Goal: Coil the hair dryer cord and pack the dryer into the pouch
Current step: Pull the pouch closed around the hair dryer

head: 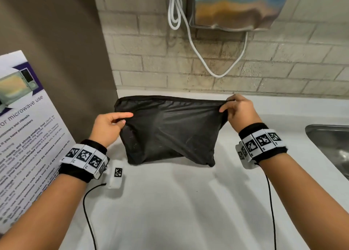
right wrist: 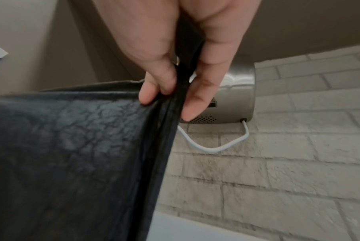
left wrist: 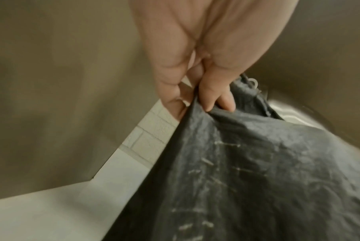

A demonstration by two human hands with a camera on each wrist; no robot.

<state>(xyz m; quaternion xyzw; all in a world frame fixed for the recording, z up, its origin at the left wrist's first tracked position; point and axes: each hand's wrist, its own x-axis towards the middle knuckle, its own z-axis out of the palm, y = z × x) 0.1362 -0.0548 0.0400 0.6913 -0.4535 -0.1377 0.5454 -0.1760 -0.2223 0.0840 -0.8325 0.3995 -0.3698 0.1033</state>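
pouch: black pouch [head: 168,129] stands on the white counter [head: 170,202], bottom edge touching the counter, top edge pulled taut between both hands. Body bulges low; contents not visible, dryer and its cord not seen anywhere outside it.
left hand: left hand [head: 107,126] pinches the pouch's left side just below the top corner, fabric held between thumb and curled fingers [left wrist: 208,96], index finger pointing out along the fabric. Left wrist view shows a zipper end and small ring [left wrist: 253,84] just past the fingers.
right hand: right hand [head: 238,111] pinches the top right corner, fingers [right wrist: 154,91] curled over a bunched fold of the fabric, lifted above the counter.
top edge: runs nearly straight from left corner to right hand; open or zipped, cannot tell.
left margin: brown panel [head: 56,61] rises just beside the pouch's left edge; a microwave-use sign [head: 28,136] leans beside the left forearm.
back margin: brick wall [head: 264,70] near behind the pouch, a strip of counter between them. Metal wall unit [head: 236,8] hangs above, with a white cable [head: 204,61] looping down the wall, well clear of the pouch's top edge.
right margin: steel sink [head: 332,144] at the counter's right edge, apart from the right wrist.
front margin: bare counter between the forearms, from the pouch's bottom edge toward the person; thin black wires [head: 88,212] trail from both wristbands across it.
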